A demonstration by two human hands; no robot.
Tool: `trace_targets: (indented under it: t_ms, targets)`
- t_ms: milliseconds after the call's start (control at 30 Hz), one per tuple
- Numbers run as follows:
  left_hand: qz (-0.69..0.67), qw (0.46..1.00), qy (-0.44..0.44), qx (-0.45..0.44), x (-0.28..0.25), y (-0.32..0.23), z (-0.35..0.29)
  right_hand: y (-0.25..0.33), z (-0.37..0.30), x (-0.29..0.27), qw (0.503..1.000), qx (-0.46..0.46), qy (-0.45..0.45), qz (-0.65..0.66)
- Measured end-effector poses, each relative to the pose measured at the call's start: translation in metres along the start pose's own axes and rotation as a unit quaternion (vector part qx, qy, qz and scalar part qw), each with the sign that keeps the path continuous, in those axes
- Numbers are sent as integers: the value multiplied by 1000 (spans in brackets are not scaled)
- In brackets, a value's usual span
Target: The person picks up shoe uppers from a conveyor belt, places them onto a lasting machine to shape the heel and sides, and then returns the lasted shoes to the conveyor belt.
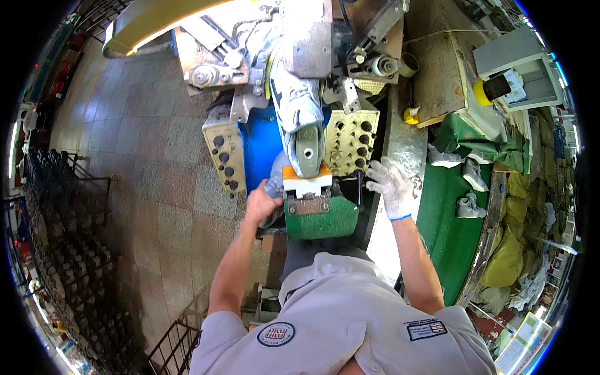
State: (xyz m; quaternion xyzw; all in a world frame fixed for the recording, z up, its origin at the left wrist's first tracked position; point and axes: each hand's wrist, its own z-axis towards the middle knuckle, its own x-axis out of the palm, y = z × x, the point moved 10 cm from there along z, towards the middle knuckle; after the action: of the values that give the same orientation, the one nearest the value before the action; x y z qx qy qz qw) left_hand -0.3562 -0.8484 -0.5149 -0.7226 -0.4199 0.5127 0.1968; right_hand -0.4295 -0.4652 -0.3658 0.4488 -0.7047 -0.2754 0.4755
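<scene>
Grey tiled floor [144,156] extended along the left side of the station, with a long rack of dark items [69,262] at its outer edge. Metal machinery [309,50] occupied the upper centre, directly ahead of the person in the pale shirt [375,312]. On the right ran a green conveyor surface [447,244], on which several pale shoes [470,206] lay. Two cream control panels [223,156], set with dark knobs, flanked the middle of the machine, and a blue panel [259,147] stood between them on the left. A rounded green guard [320,219] faced the person at the near end. The grey-and-white shoe [299,103] was located at the machine's centre, partly beneath a metal plate; an olive last [308,140] projected from it toward the person, just above an orange-and-white block [307,184]. The left hand [264,205] was at a grey-blue item [277,181] beside that block — its fingers were partly concealed, and whether it was grasping the item could not be determined. The right hand [390,190], in a white knitted glove with a blue cuff edge, was released, its fingers spread. Near those fingers stood a black lever [359,187].
</scene>
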Motion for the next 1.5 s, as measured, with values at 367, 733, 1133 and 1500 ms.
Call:
trace_targets:
  t_ms: [367, 733, 1133, 1500]
  targets:
    - [-615, 785, 65, -27, -150, -118, -162, 19, -74, 130, 981, -6, 192, 12]
    - [-103, 936, -296, 161, -119, -275, -121, 88, -81, -33, 978, -40, 6, 203]
    - [115, 956, -240, 122, -91, -258, 16, 44, -320, -636, 752, 332, -388, -416]
    - [98, 962, -249, 63, -70, -272, -45, 61, -208, -778, 680, 337, -436, -484]
